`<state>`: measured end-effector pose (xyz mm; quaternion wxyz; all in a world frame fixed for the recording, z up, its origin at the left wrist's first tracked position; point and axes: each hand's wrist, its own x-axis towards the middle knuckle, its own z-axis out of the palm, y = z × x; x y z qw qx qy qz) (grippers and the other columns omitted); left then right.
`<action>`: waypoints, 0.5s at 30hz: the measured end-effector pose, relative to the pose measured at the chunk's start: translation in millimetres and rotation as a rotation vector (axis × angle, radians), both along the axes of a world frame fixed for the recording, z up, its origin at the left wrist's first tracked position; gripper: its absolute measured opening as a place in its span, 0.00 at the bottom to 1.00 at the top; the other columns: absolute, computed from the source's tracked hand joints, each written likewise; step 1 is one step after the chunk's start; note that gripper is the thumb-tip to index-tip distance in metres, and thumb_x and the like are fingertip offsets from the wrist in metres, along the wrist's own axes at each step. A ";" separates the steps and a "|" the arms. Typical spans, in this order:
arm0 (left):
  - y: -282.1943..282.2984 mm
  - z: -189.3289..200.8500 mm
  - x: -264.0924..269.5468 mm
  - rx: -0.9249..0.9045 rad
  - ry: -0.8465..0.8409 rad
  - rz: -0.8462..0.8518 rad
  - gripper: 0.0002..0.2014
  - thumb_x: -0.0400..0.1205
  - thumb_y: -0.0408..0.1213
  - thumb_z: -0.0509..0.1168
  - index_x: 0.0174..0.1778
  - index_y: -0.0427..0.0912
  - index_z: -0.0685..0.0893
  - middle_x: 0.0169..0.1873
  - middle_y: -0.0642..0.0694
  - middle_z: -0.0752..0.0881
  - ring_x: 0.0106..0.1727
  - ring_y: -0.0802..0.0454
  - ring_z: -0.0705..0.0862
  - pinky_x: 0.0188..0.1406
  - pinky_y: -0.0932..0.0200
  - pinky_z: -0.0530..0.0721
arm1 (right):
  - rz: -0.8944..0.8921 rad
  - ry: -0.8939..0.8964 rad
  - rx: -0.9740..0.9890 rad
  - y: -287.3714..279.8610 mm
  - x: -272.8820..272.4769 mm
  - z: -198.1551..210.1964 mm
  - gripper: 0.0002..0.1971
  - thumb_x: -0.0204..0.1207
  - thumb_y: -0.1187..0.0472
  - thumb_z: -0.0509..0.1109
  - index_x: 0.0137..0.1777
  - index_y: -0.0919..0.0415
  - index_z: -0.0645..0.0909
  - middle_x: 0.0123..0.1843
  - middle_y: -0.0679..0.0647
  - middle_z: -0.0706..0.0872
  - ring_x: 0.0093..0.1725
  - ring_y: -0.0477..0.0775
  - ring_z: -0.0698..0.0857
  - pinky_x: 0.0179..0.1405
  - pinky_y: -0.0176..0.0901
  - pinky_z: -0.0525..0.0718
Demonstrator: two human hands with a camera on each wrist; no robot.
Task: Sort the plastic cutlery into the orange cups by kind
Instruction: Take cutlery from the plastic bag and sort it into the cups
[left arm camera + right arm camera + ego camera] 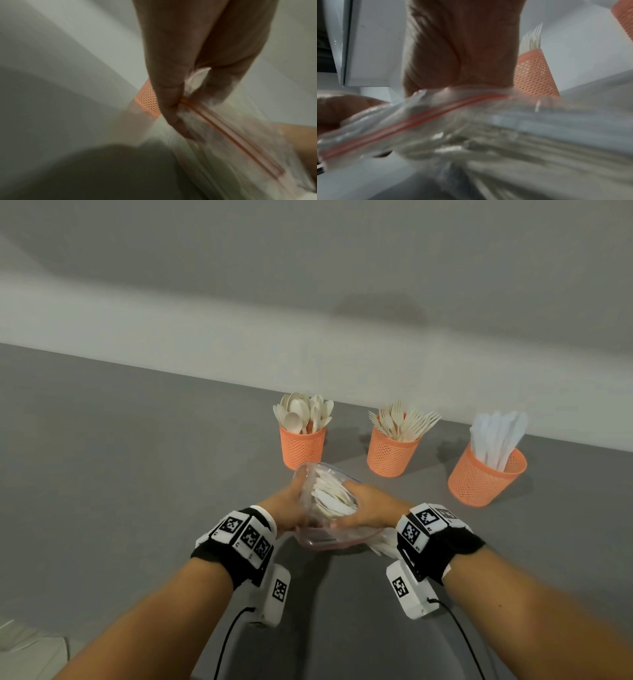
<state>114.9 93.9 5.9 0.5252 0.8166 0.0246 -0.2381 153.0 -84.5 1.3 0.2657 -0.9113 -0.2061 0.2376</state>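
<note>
A clear zip bag [325, 498] with a red seal strip holds several pale forks and other cutlery. My left hand [286, 506] grips its left side and my right hand [368, 506] grips its right side, above the grey table. In the left wrist view my left hand [185, 94] pinches the bag's seal strip [231, 136]. In the right wrist view my right hand [460, 51] holds the bag [453, 128] from above. Behind stand three orange mesh cups: spoons [302, 445], forks [392, 451], white knives [484, 477].
The grey table [137, 474] runs back to a white wall. The fork cup [534, 75] shows close by my right hand, and an orange cup [148, 100] shows behind my left thumb. Cables hang from both wrist cameras.
</note>
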 end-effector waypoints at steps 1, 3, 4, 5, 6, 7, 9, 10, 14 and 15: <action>0.1 -1.3 -0.6 -0.141 0.005 0.066 0.50 0.73 0.18 0.66 0.81 0.57 0.46 0.74 0.39 0.70 0.68 0.43 0.75 0.64 0.47 0.80 | -0.026 -0.010 0.042 1.0 -0.6 0.5 0.32 0.67 0.50 0.78 0.69 0.58 0.71 0.61 0.51 0.82 0.59 0.51 0.80 0.61 0.45 0.78; -1.5 -2.2 -2.5 -0.298 0.037 0.192 0.48 0.69 0.14 0.61 0.78 0.60 0.54 0.65 0.44 0.75 0.62 0.43 0.77 0.58 0.48 0.81 | -0.053 -0.016 0.078 -0.9 0.7 0.5 0.32 0.67 0.54 0.78 0.70 0.59 0.72 0.63 0.53 0.82 0.61 0.52 0.81 0.63 0.46 0.78; -1.1 -2.7 -2.8 -0.347 0.053 0.259 0.45 0.68 0.14 0.58 0.76 0.59 0.61 0.61 0.44 0.77 0.58 0.43 0.79 0.52 0.50 0.82 | -0.050 -0.012 0.063 -2.0 2.2 -0.2 0.31 0.68 0.57 0.78 0.70 0.60 0.72 0.64 0.55 0.83 0.62 0.54 0.81 0.63 0.46 0.79; 0.4 -3.8 -2.3 -0.391 0.059 0.316 0.41 0.69 0.13 0.53 0.71 0.58 0.69 0.57 0.44 0.79 0.51 0.44 0.81 0.42 0.54 0.83 | -0.039 -0.014 0.028 -2.8 3.2 -0.6 0.30 0.68 0.59 0.77 0.70 0.61 0.72 0.63 0.57 0.83 0.62 0.56 0.82 0.63 0.47 0.79; 1.3 -3.0 -2.2 -0.423 0.072 0.350 0.37 0.71 0.12 0.49 0.64 0.58 0.75 0.52 0.44 0.81 0.44 0.46 0.80 0.32 0.58 0.80 | -0.023 -0.027 -0.020 -2.3 3.6 -1.1 0.30 0.67 0.60 0.77 0.68 0.62 0.73 0.63 0.58 0.83 0.61 0.58 0.82 0.62 0.48 0.80; 1.6 -2.1 -2.5 -0.437 0.076 0.359 0.34 0.74 0.13 0.47 0.62 0.57 0.77 0.49 0.45 0.81 0.40 0.47 0.79 0.27 0.60 0.76 | -0.004 -0.056 -0.066 -1.3 3.0 -2.2 0.30 0.66 0.59 0.77 0.67 0.62 0.72 0.61 0.58 0.83 0.60 0.59 0.83 0.61 0.50 0.81; 0.9 -1.3 -0.6 -0.439 0.086 0.363 0.32 0.78 0.16 0.48 0.72 0.53 0.71 0.57 0.44 0.80 0.48 0.46 0.81 0.35 0.58 0.78 | -0.001 -0.157 -0.170 3.1 0.1 -6.4 0.29 0.64 0.56 0.76 0.63 0.62 0.71 0.57 0.58 0.84 0.56 0.61 0.83 0.57 0.55 0.82; -0.6 -0.4 0.5 -0.448 0.094 0.385 0.33 0.79 0.18 0.48 0.76 0.52 0.66 0.64 0.43 0.78 0.55 0.44 0.81 0.41 0.56 0.80 | -0.020 -0.233 -0.220 6.0 -2.1 -8.9 0.27 0.64 0.56 0.75 0.61 0.62 0.71 0.55 0.59 0.84 0.55 0.62 0.83 0.55 0.55 0.82; 4.4 5.9 2.3 -0.552 0.167 0.476 0.17 0.83 0.31 0.55 0.67 0.42 0.78 0.47 0.37 0.84 0.40 0.46 0.85 0.38 0.56 0.84 | -0.113 -0.275 -0.136 8.1 -5.7 -13.6 0.24 0.67 0.59 0.73 0.62 0.62 0.72 0.57 0.60 0.84 0.55 0.63 0.83 0.53 0.53 0.81; 7.7 4.9 2.7 -0.543 0.157 0.424 0.14 0.82 0.32 0.58 0.61 0.44 0.81 0.49 0.37 0.85 0.42 0.45 0.85 0.44 0.54 0.85 | -0.132 -0.216 -0.057 6.0 -5.1 -11.6 0.24 0.68 0.60 0.72 0.63 0.63 0.73 0.58 0.60 0.84 0.56 0.63 0.83 0.54 0.51 0.81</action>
